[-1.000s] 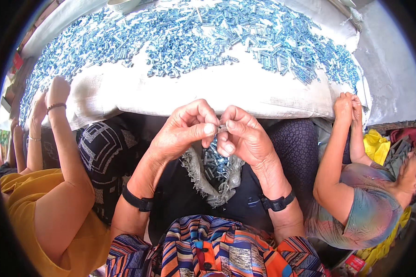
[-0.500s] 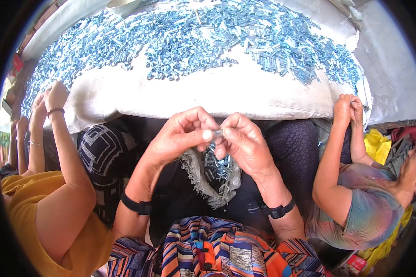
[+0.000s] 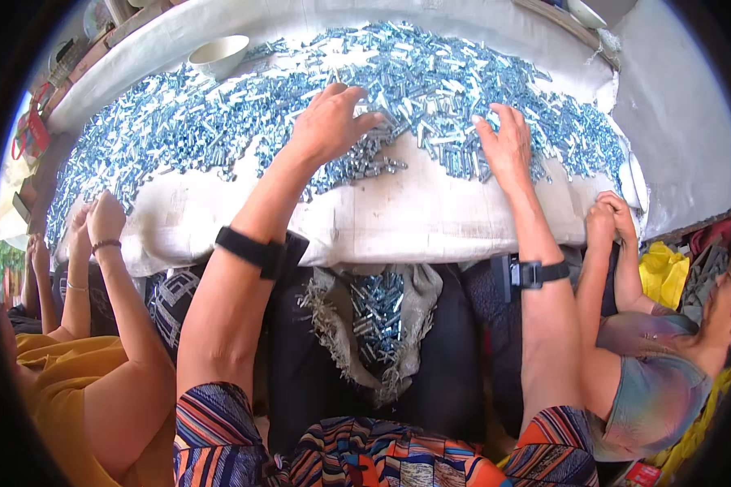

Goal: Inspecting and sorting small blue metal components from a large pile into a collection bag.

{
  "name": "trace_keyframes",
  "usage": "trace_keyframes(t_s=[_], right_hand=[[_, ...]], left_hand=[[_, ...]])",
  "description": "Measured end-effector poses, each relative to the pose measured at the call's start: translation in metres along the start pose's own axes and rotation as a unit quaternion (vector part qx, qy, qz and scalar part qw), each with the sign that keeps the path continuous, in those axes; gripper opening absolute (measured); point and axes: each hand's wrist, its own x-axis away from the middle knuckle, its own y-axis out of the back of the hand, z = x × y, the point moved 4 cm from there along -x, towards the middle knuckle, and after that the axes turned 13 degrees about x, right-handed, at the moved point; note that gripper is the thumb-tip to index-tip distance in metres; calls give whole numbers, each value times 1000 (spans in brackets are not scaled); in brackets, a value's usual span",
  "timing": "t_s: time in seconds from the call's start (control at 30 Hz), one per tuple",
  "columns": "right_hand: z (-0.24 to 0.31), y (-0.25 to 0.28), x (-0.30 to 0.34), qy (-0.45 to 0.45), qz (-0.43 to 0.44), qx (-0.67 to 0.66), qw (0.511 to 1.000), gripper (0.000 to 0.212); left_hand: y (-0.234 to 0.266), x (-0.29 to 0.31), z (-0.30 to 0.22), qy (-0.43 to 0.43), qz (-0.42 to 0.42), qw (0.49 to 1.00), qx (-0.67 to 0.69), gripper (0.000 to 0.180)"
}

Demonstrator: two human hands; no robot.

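Both my arms stretch forward over a wide heap of small shiny blue-silver metal pieces, some short tubes, others longer sleeves. My left hand hovers at or just above the heap's middle, thumb and fingers apart. Farther right, my right hand reaches the longer pieces with its thumb away from the fingers; its fingertips may touch some. Nothing shows held in either hand. In my lap, a frayed grey cloth pouch lies open, with many similar metal pieces inside.
The heap lies on a white cloth over a table. A pale bowl sits at the far left. Co-workers sit close on both sides: one in a mustard top, one in a multicoloured shirt, their hands at the table's edge.
My hands have parted from their pinch over my lap and moved forward onto the heap. The small piece they held between them is no longer visible. The view has shifted, showing more of the far side.
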Motion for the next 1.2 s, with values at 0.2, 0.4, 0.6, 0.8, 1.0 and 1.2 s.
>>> trace_keyframes(t_s=[0.2,0.4,0.6,0.8,1.0,1.2], right_hand=[[-39,-44,-34,-153,169,147,962,66],[-11,-56,-44,-81,208,172,959,65],[38,-57,-26,-8,230,32,973,54],[61,-43,13,85,183,5,979,47],[85,-22,41,149,98,16,984,38],[97,-12,67,178,39,39,982,43]], left_hand=[[-41,-49,22,11,27,999,-28,63],[-72,-50,18,-19,45,995,-83,72],[-77,-30,0,-107,127,984,-69,65],[-55,33,-13,-168,76,979,-89,59],[-43,71,-23,-141,50,985,-90,57],[-42,99,-19,-125,-3,990,-58,66]])
